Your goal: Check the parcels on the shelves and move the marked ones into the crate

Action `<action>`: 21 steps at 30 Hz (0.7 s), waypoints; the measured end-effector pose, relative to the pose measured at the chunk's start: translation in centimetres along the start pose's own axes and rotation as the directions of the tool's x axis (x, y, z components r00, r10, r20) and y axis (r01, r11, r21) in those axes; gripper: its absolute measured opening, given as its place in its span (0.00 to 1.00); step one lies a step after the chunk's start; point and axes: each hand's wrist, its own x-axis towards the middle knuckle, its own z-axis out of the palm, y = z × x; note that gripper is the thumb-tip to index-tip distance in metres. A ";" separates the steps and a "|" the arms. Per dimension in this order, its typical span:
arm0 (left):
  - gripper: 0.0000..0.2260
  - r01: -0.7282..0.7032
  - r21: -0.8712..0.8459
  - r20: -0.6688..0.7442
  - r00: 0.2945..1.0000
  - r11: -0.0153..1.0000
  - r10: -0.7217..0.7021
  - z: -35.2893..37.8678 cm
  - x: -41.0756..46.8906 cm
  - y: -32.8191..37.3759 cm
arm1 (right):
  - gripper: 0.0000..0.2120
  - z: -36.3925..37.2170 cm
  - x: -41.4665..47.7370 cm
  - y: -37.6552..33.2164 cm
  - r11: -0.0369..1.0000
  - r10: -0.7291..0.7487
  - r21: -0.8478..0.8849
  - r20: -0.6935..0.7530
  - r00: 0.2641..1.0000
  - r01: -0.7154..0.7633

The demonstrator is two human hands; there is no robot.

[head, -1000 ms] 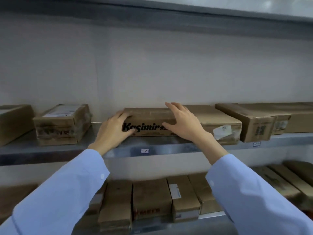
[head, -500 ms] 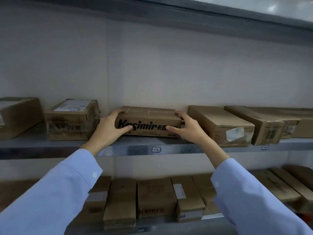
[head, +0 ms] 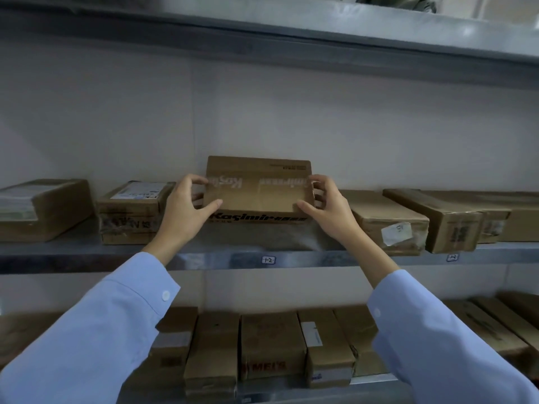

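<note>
Kasimir-printed carton (head: pixel 258 189) at frame centre, over the middle shelf (head: pixel 204 259), tipped so its broad face meets the camera. Left hand (head: pixel 182 211) grasps its left end, right hand (head: pixel 329 211) its right end, fingers curled round. Taped parcels (head: pixel 388 223) flank it.

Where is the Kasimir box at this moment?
Head view, centre: the Kasimir box is tilted over the middle shelf, held by the left hand and right hand.

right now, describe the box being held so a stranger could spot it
On the middle metal shelf, above the small white tag, is the Kasimir box, held at each end by the left hand and right hand. Unlike its flat-lying neighbours, it is tipped up to show a broad face.
</note>
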 end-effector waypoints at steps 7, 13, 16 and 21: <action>0.39 0.023 -0.006 0.001 1.000 1.000 -0.023 0.0 -0.3 1.5 | 0.42 -0.7 0.0 -0.8 0.999 -0.021 0.040 -0.057 0.998 0.023; 0.39 0.043 -0.053 -0.036 0.998 0.998 -0.045 -0.1 -0.5 2.5 | 0.47 -1.1 0.1 -1.3 0.995 -0.004 0.095 -0.070 0.998 0.011; 0.33 0.006 0.042 -0.064 0.998 0.999 -0.003 -0.1 -0.6 3.0 | 0.45 -1.2 0.0 -1.7 0.998 0.000 0.056 -0.072 0.997 0.004; 0.31 0.007 0.015 -0.039 0.999 1.000 -0.007 -0.3 -0.5 3.0 | 0.34 -1.4 -0.2 -1.7 0.998 -0.035 -0.054 -0.046 0.998 0.033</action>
